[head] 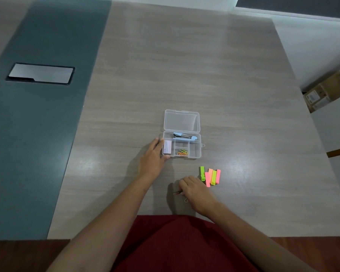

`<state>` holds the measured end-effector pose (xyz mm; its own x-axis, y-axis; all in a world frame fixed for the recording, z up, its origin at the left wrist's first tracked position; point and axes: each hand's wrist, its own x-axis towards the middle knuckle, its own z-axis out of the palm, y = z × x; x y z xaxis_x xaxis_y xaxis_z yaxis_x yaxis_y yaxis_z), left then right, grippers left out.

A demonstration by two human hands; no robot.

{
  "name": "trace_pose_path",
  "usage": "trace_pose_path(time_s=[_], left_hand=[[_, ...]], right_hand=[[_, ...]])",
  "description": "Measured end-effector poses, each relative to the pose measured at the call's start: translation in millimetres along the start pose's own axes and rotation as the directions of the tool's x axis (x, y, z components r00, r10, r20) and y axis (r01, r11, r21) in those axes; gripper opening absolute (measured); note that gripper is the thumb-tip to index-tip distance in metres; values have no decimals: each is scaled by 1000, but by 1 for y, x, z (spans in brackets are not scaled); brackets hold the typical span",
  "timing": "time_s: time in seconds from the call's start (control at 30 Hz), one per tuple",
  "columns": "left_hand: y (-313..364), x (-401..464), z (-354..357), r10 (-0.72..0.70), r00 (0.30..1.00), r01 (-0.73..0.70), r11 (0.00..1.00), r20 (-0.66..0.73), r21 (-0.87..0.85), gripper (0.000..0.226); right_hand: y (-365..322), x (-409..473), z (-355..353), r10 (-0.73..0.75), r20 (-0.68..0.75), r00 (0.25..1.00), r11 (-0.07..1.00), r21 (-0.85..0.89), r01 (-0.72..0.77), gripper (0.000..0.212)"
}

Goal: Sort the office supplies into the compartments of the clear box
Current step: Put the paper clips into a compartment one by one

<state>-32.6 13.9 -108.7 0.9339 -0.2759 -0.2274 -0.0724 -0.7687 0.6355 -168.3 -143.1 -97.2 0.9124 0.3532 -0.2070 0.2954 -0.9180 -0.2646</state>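
The clear box (196, 154) lies open on the wooden table, lid flat behind it. A light blue stapler (185, 136) fills its back compartment. A white staple box (167, 147) sits in the left one, and coloured paper clips (182, 152) lie in the small middle front one. My left hand (152, 157) rests against the box's left wall, thumb at the front corner. My right hand (194, 190) lies fingers-down on the table in front, over loose paper clips (178, 192); one yellow clip (186, 200) shows below it. Neon sticky-flag strips (210, 176) lie right of that hand.
A metal cable hatch (41, 73) is set in the grey table strip at the left. Cardboard boxes (328, 91) stand on the floor beyond the table's right edge. The table's near edge is just below my forearms.
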Motion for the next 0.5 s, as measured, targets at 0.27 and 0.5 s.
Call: trace_pose_path(time_s=[0.27, 0.5], left_hand=[[-4, 3, 2, -1, 1000, 1, 999, -8, -32, 66], [-5, 3, 3, 10, 1000, -11, 999, -21, -52, 65]], right_hand=[[26, 30, -38, 237, -71, 969, 902, 388, -192, 10], [60, 92, -71, 360, -103, 927, 911, 255, -325, 17]])
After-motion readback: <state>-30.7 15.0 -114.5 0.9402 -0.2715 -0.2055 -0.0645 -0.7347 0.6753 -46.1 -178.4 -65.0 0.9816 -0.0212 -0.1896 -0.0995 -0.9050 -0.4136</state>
